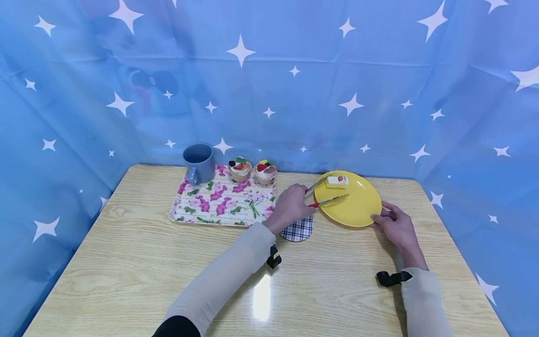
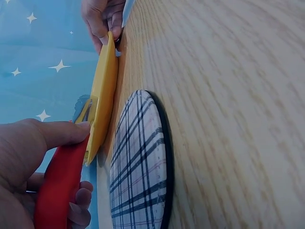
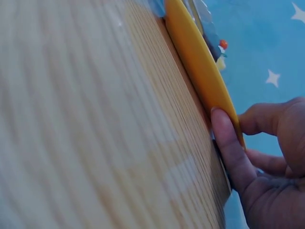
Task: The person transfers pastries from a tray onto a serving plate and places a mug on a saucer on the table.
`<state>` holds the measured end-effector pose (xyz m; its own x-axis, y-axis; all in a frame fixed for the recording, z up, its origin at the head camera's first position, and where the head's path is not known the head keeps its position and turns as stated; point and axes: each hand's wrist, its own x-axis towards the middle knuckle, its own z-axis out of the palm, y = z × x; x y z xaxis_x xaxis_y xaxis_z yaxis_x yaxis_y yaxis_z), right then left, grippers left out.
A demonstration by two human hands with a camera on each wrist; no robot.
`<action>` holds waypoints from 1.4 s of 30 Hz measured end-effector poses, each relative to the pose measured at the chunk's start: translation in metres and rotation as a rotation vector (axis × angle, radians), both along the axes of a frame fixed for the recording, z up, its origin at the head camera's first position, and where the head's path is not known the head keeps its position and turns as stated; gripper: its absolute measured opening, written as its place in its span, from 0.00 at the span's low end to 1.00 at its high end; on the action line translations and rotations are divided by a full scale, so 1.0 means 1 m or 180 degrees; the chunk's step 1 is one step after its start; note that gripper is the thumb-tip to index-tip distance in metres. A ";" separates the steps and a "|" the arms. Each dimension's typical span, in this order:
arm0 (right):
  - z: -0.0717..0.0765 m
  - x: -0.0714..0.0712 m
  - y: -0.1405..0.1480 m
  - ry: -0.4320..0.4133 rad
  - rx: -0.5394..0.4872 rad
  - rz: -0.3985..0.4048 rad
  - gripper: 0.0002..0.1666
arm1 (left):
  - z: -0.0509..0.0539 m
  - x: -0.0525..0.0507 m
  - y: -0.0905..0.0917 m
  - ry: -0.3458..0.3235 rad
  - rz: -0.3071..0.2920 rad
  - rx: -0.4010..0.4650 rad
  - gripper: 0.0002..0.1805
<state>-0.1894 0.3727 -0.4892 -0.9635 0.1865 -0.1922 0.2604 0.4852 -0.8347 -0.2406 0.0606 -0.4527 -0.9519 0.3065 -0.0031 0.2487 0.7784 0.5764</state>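
My left hand (image 1: 291, 206) grips the red handles of metal tongs (image 1: 332, 200) over the left side of a yellow plate (image 1: 358, 206). The tongs' arms stand apart, one behind and one in front of a small cream-coloured cake piece (image 1: 336, 184) with a red-orange topping. That cake piece lies on the plate toward its back. At the plate's right rim, my right hand (image 1: 395, 226) pinches the edge between thumb and fingers. In the left wrist view, the thumb presses along the red handle (image 2: 62, 181). The right wrist view has the plate (image 3: 200, 62) edge-on.
A floral tray (image 1: 227, 206) stands at the back left, bearing a blue mug (image 1: 200, 164) and two cupcakes (image 1: 240, 171). A round plaid coaster (image 1: 298, 229) lies below my left hand. Behind the wooden table (image 1: 328, 285) hangs a blue star-patterned curtain (image 1: 269, 89).
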 end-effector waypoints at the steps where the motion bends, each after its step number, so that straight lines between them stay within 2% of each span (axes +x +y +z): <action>1: 0.000 0.000 0.000 -0.0003 -0.0003 -0.0003 0.45 | 0.000 0.000 0.000 0.0001 -0.0005 0.0003 0.25; 8: 0.003 0.000 -0.002 -0.0026 -0.0014 -0.0028 0.45 | -0.001 0.000 -0.001 0.0040 -0.0024 0.0040 0.24; 15: 0.002 0.000 -0.002 -0.0045 -0.0039 -0.0015 0.46 | -0.003 0.003 -0.004 0.0094 0.0022 0.0051 0.28; 22: 0.002 0.000 -0.002 -0.0014 -0.0063 -0.0006 0.46 | -0.003 0.007 -0.009 0.0078 0.0091 0.0236 0.33; 31: 0.002 -0.001 0.000 0.0009 -0.0045 0.0008 0.46 | 0.002 0.016 -0.019 0.0061 0.0154 0.0413 0.31; 36: 0.001 -0.001 0.000 -0.0009 -0.0056 0.0008 0.46 | 0.004 0.021 -0.025 -0.0005 0.0246 0.0532 0.34; 42: 0.001 -0.001 0.000 -0.0032 -0.0062 0.0014 0.46 | 0.004 0.025 -0.032 0.0054 0.0297 0.0550 0.37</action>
